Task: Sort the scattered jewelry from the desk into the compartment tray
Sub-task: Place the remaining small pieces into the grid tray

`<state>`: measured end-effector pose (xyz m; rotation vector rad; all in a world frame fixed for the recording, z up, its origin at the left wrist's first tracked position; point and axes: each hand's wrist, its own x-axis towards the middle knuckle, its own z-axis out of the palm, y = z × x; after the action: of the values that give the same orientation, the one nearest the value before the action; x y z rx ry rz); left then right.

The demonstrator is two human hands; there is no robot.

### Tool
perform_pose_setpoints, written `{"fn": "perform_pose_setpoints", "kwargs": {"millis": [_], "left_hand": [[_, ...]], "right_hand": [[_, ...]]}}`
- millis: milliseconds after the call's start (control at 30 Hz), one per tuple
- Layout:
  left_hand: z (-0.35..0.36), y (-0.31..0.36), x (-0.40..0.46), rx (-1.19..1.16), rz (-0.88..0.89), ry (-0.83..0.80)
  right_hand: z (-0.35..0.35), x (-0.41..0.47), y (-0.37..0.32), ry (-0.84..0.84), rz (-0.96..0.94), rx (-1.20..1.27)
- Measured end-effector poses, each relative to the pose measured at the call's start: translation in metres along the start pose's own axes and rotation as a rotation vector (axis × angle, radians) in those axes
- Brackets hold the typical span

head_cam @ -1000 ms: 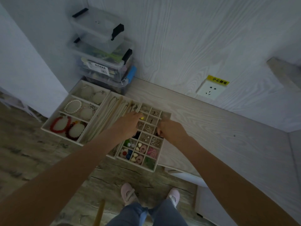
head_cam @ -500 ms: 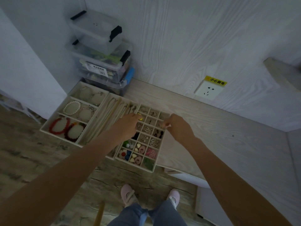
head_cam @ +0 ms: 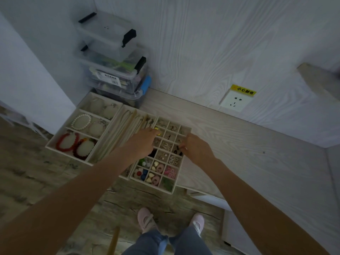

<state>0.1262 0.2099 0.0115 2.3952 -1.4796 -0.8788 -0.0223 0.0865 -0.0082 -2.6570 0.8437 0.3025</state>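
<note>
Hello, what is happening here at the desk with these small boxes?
A person is sorting jewelry into trays. The left hand holds a small yellow piece over the grid tray; the right hand pinches something tiny at that tray's right side. Bracelets lie in the bracelet tray on the left.

bins (head_cam: 112, 57) behind trays (head_cam: 166, 190) — socket (head_cam: 234, 102) right

To the right of the cream gridded compartment tray (head_cam: 181, 173) the pale wood-grain counter (head_cam: 248, 159) lies bare — room to pass. At the back left, stacked clear plastic boxes with black clasps (head_cam: 114, 61) block the corner, and both hands — left (head_cam: 142, 142), right (head_cam: 196, 150) — crowd the tray's far cells.
</note>
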Motion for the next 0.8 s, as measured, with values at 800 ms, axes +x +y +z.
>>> {"fn": "perform_pose_setpoints", "kwargs": {"millis": [800], "left_hand": [[0.0026, -0.0033, 0.0053, 0.035, 0.0, 0.001]], "right_hand": [[0.0035, 0.0094, -0.0055, 0.025, -0.114, -0.076]]}}
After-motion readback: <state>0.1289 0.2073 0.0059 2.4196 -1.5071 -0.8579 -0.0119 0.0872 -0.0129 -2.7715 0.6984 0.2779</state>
